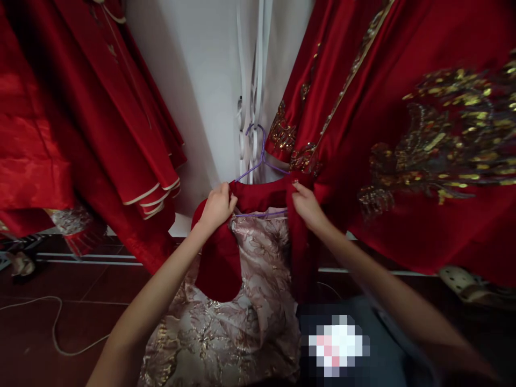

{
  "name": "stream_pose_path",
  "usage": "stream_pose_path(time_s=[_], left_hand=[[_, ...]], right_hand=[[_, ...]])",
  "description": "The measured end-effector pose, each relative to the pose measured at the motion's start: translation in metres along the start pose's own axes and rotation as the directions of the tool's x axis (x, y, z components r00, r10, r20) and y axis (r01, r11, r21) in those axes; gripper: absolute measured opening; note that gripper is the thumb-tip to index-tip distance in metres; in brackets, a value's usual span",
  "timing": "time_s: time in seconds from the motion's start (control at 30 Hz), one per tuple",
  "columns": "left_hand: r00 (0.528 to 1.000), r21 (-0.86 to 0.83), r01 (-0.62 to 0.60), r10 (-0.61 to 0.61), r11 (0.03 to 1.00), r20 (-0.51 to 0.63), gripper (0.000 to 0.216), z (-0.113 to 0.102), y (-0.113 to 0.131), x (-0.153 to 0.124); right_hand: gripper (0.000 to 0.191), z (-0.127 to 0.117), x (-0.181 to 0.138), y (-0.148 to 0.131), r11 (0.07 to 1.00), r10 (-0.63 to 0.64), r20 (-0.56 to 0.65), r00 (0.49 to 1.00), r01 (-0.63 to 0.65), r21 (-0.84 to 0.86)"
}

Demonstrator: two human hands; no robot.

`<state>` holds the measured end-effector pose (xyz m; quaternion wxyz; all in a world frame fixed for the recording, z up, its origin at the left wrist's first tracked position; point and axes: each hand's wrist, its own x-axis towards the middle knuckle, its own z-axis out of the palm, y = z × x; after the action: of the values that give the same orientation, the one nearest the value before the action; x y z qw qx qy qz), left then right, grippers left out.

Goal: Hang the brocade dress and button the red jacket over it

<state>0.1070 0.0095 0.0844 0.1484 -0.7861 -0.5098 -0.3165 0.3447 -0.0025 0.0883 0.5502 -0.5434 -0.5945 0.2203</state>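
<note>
A purple hanger hangs by its hook on a strip of white rings at the wall. Draped over its shoulders is a plain red garment, perhaps a shawl or a small jacket. Beneath it, a pale pink and gold brocade dress hangs at the hanger's lower bar. My left hand is closed on the red garment near the hanger's left shoulder. On the other side my right hand pinches the same garment by its right edge. The fingertips of both hands are partly hidden.
Red garments with pale piping hang at the left. On the right are red dresses with gold sequin embroidery. A low metal rail runs near the tiled floor, with a cable at lower left and a shoe at lower right.
</note>
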Motion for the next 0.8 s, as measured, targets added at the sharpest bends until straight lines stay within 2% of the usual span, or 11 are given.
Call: stream_pose_path(time_s=[0.07,0.13,0.2,0.27,0.33,0.37,0.5,0.57,0.63,0.7,0.8], left_hand=[[0.999,0.033,0.034,-0.033,0.999,-0.022,0.005,0.002,0.001,-0.001],[0.998,0.058,0.057,-0.055,0.997,-0.035,0.005,0.001,-0.003,-0.001],[0.998,0.042,0.052,-0.051,0.998,-0.028,0.005,-0.004,-0.010,0.001],[1.000,-0.002,0.025,-0.025,1.000,-0.016,0.005,-0.010,-0.015,0.003],[0.999,-0.030,0.010,-0.011,1.000,-0.038,0.007,-0.015,-0.015,0.003],[0.998,-0.030,0.016,-0.018,0.999,-0.062,0.009,-0.017,-0.014,0.001],[0.981,-0.059,0.132,-0.139,0.990,-0.133,0.017,-0.015,-0.004,-0.017],[0.970,-0.161,0.199,-0.218,0.967,-0.109,0.014,-0.011,0.000,-0.028],[0.952,-0.292,0.260,-0.295,0.920,-0.084,0.014,-0.006,0.001,-0.036],[0.933,-0.398,0.295,-0.352,0.869,-0.075,0.018,-0.002,0.001,-0.039],[0.926,-0.453,0.308,-0.373,0.837,-0.060,0.021,0.003,0.001,-0.033]], right_hand=[[0.021,0.041,-0.017,-0.004,0.997,-0.078,-0.067,0.995,0.077,-0.026],[0.019,0.074,-0.047,-0.006,0.982,-0.170,0.089,0.981,0.176,-0.064],[0.019,0.090,-0.078,-0.006,0.969,-0.202,0.250,0.947,0.230,-0.090],[0.017,0.087,-0.099,-0.006,0.964,-0.223,0.325,0.919,0.258,-0.066],[0.007,0.073,-0.106,-0.006,0.961,-0.236,0.317,0.918,0.268,-0.061],[0.001,0.065,-0.105,-0.004,0.957,-0.247,0.289,0.925,0.280,-0.077],[0.020,0.041,-0.085,0.012,0.929,-0.306,0.112,0.945,0.322,-0.180],[0.020,0.037,-0.072,0.023,0.949,-0.294,0.033,0.955,0.296,-0.111],[0.031,0.036,-0.059,0.033,0.968,-0.249,-0.008,0.969,0.249,0.031],[0.040,0.037,-0.044,0.038,0.969,-0.211,0.038,0.977,0.204,0.139],[0.020,0.041,-0.025,0.039,0.973,-0.199,0.156,0.968,0.176,0.149]])
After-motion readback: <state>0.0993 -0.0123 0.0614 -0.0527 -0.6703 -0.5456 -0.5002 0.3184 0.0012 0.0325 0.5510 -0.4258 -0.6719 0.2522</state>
